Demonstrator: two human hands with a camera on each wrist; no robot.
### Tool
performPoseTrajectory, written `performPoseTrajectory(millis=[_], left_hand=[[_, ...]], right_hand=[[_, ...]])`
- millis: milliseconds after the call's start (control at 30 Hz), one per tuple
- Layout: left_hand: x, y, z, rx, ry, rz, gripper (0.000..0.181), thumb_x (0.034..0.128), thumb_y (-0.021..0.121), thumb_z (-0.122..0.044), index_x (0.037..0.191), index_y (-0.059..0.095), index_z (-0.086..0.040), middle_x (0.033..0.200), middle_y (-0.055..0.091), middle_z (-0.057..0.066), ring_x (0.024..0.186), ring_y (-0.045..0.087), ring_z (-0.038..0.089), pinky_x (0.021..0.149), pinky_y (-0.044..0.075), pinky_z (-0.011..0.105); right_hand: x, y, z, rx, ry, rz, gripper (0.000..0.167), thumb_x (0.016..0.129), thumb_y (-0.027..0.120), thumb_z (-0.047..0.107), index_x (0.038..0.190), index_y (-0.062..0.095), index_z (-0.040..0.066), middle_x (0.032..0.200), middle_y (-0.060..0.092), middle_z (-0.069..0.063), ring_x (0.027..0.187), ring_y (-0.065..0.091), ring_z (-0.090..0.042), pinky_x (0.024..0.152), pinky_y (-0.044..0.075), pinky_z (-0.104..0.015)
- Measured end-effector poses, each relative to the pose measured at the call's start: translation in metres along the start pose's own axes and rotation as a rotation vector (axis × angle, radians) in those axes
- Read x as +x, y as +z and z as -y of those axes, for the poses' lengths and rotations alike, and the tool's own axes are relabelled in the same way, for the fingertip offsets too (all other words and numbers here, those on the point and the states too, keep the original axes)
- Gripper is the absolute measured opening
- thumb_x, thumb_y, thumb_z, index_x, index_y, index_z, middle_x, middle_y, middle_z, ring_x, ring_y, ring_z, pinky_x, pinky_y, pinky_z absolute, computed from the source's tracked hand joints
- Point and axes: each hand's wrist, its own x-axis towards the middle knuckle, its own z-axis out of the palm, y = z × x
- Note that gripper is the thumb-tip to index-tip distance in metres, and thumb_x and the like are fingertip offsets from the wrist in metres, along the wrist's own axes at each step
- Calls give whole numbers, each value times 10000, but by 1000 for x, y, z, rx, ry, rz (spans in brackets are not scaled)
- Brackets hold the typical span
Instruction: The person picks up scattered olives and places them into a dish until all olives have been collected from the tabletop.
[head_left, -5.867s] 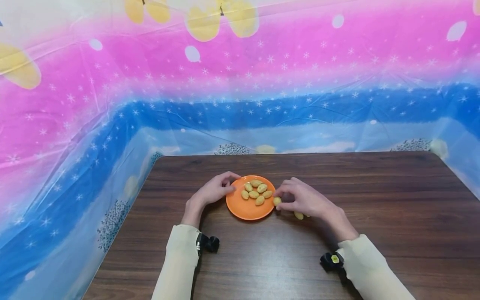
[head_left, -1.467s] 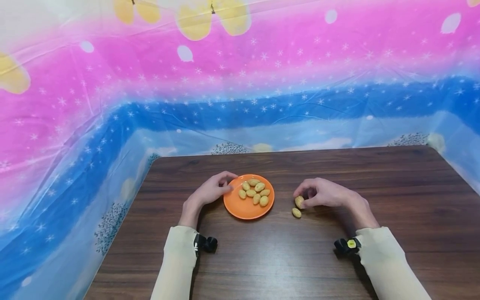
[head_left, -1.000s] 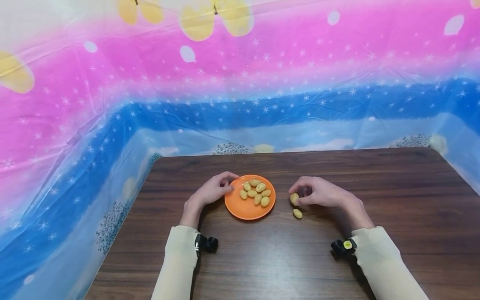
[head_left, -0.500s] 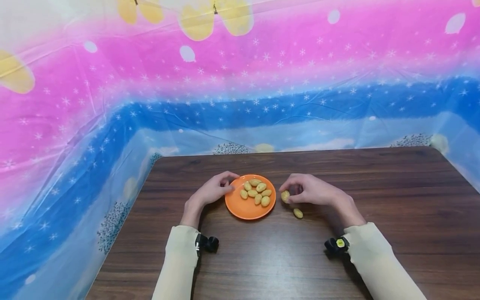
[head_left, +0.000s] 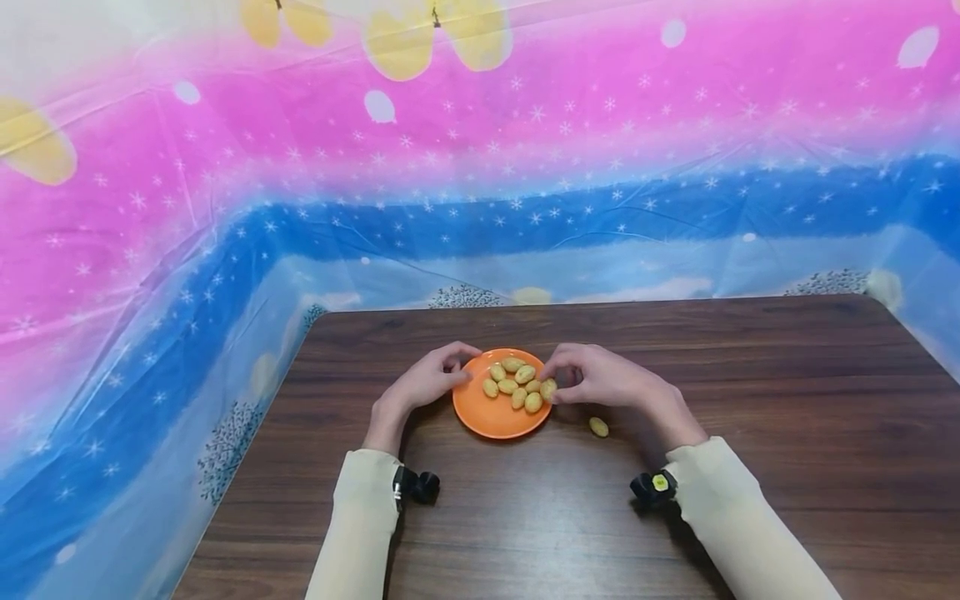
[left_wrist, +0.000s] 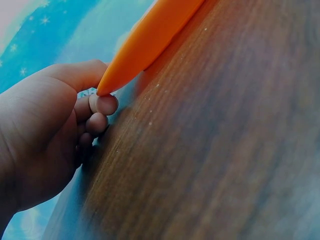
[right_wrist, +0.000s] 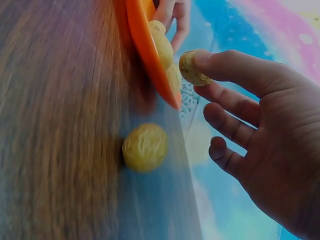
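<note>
An orange plate (head_left: 480, 418) lies on the table with several small, wrinkled, yellow-brown oval pieces (head_left: 507, 387), like baby potatoes, on it. My left hand (head_left: 426, 379) grips the plate's left rim. In the left wrist view, the thumb (left_wrist: 82, 72) is over the plate edge (left_wrist: 132, 55) and fingertips are below it. My right hand (head_left: 607, 377) pinches one yellow-brown oval (right_wrist: 192, 69) between thumb and forefinger at the plate's right rim, the other fingers loosely bent. Another single oval (head_left: 598, 427) lies on the table below the right hand.
The dark wooden table (head_left: 495, 517) has its far edge against a hanging pink and blue printed cloth (head_left: 480, 167). Black wrist cameras sit at both cuffs, the left camera (head_left: 417, 486) and the right camera (head_left: 652, 490), low over the tabletop.
My right hand has carried the pinched oval leftward from beside the loose one to the plate's right rim. Earlier, another oval joined those on the plate. My left hand keeps its grip.
</note>
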Motion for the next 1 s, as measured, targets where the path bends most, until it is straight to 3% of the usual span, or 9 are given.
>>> performPoseTrajectory(millis=[333,533,767,1000], left_hand=[[1,0,2,-2,8,2,347,979,593,-253,1323,579,-301,754,520,33,639,460,206,648,384,314],[0,0,3,-11,7,9,346,983,592,-263,1325,575,-312,765,521,39,647,469,218,651,385,319],[-1,0,2,-7,2,7,345,984,592,-276,1327,574,-312,769,524,40,645,471,214,639,385,312],[-1,1,3,-7,6,9,339,985,593,-299,1322,574,-324,769,530,37,643,474,215,644,387,311]], right_hand=[[17,6,13,-25,-62,10,301,904,718,244,1204,716,215,1024,596,68,836,552,-139,726,475,-287],[26,13,17,-15,-81,27,308,906,717,236,1211,713,192,1045,598,12,845,549,-141,738,485,-293],[36,22,23,-9,-79,58,294,919,713,246,1208,713,194,1132,604,73,983,605,-137,864,512,-309],[45,31,28,-35,-87,75,283,929,703,243,1209,711,205,1186,625,62,940,563,-166,827,481,-318]])
